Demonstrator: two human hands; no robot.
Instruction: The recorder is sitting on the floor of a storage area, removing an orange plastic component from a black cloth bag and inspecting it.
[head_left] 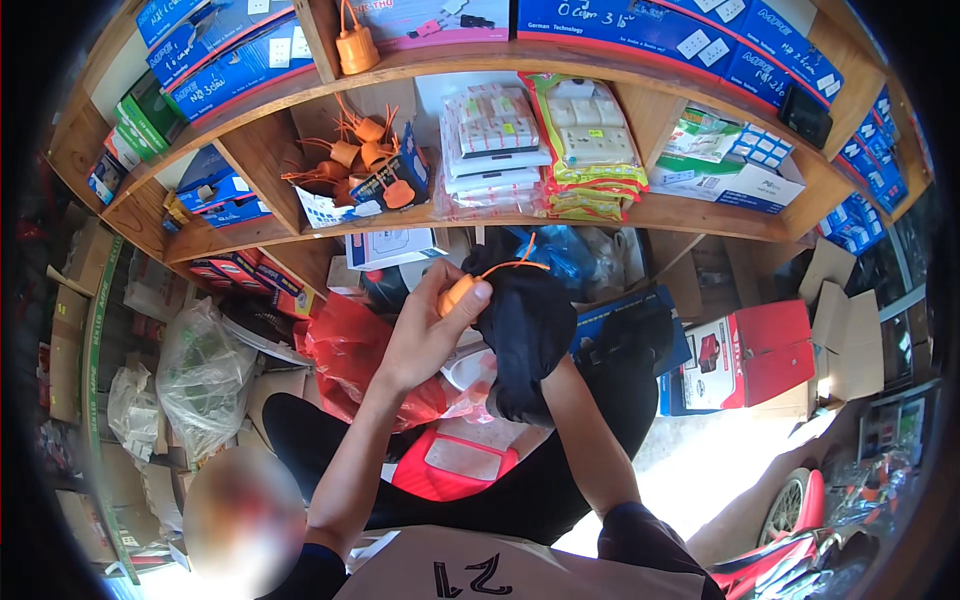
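My left hand [415, 338] is closed around an orange lamp socket [460, 294], thumb along its side. A short orange wire [512, 264] sticks out from the socket to the right. A black cloth [528, 335] covers my right hand down to the wrist, and only my right forearm [592, 430] shows bare below it. The cloth lies against the right side of the socket. Its folds hide the right hand's fingers. Both hands are raised in front of the lower shelf, above my bent legs.
An open box [340, 212] of several orange sockets stands on the middle shelf [480, 232], beside packs of white switch plates [492, 150]. Another socket [356, 48] sits above. Below are a red plastic bag [350, 350], a red stool [420, 470] and a red-and-white carton [750, 355].
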